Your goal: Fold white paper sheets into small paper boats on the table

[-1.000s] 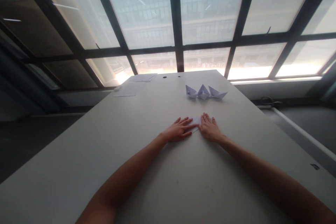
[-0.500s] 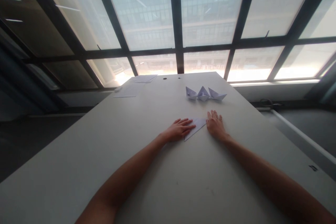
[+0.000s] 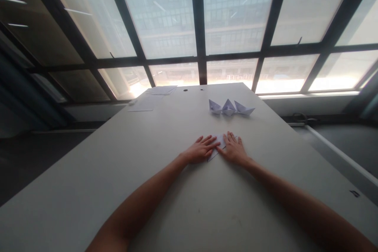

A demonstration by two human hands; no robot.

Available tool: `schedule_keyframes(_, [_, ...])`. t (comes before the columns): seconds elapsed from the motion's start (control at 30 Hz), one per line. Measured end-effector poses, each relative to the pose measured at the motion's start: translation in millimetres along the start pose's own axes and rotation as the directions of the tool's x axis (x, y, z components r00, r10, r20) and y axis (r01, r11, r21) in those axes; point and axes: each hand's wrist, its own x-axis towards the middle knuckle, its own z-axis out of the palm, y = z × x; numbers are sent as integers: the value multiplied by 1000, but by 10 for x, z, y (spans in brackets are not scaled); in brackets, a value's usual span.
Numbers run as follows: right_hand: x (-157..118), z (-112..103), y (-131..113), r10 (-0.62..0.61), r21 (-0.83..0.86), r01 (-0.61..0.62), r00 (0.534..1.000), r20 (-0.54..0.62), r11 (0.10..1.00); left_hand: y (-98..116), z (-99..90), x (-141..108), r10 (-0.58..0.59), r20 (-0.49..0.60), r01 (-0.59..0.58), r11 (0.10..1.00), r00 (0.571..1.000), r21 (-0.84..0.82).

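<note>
A folded sheet of white paper [image 3: 219, 140] lies flat on the white table, its slanting lower edge facing me. My left hand [image 3: 201, 149] rests on its left part with the fingers stretched out. On its right part lies my right hand [image 3: 233, 149], fingers spread and pressing flat, the thumb close to the left fingertips. Both hands cover much of the paper, so its full outline is hidden. Beyond them stand three folded paper boats side by side: a left boat [image 3: 215, 107], a middle boat [image 3: 228, 108] and a right boat [image 3: 244, 108].
Flat white sheets [image 3: 143, 104] lie at the table's far left, with more paper [image 3: 162, 90] behind them. Round holes [image 3: 185, 90] mark the far end of the table [image 3: 165, 134]. Large framed windows stand beyond it, and a dark curtain [image 3: 23, 90] hangs at the left.
My right hand has moved left from the paper's right corner onto its middle, nearer my left hand. The left hand stays almost where it was. The boats have not moved.
</note>
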Motion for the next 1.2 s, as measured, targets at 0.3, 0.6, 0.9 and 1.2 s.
schedule_keyframes(0.3, [98, -78, 219, 30, -3, -30, 1000, -10, 1000, 84, -106, 18, -51, -6, 51, 998, 999, 28])
schedule_keyframes(0.6, [-83, -121, -61, -163, 27, 165, 983, -86, 986, 302, -59, 54, -124, -249, 193, 942, 961, 274])
schedule_keyframes(0.9, [-103, -178, -105, -220, 127, 245, 958, -182, 961, 227, -70, 92, -205, -231, 263, 929, 951, 260])
schedule_keyframes(1.2, [-45, -96, -40, -186, 317, 287, 932, -311, 904, 327, -75, 84, -306, -234, 369, 878, 923, 306])
